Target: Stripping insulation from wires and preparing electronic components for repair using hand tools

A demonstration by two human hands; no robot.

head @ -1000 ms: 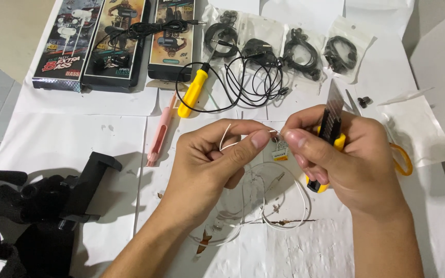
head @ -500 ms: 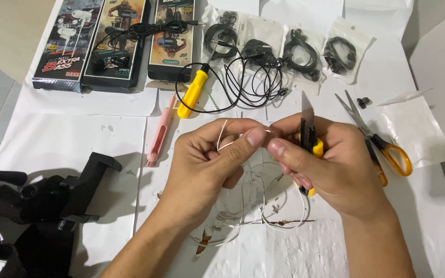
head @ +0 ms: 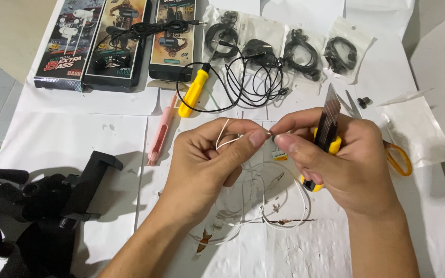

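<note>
A thin white wire (head: 226, 133) is pinched at mid-frame, above the paper-covered table (head: 78, 149). Its end is gripped between thumb and forefinger of the left hand (head: 209, 164), and the same end is met by the fingertips of the right hand (head: 343, 159), so that both hands touch at one small point. The rest of the wire is seen looping down onto the paper below the hands (it lies there in loose white coils, with small scraps beside it). A yellow utility knife (head: 325, 141) is clasped in the right palm by the curled lower fingers, blade extended and pointing up and away.

Just behind the right hand, orange-handled scissors (head: 395, 154) are laid on the paper, partly hidden. Farther back, a yellow-handled screwdriver (head: 194, 92) is tangled with a black earphone cable (head: 253, 77), and a pink pen-like tool (head: 160, 131) lies beside it. Along the far edge, three earphone boxes (head: 117, 44) and several clear bags of black earphones (head: 294, 46) are ranged. At lower left a black phone clamp (head: 86, 185) is seen.
</note>
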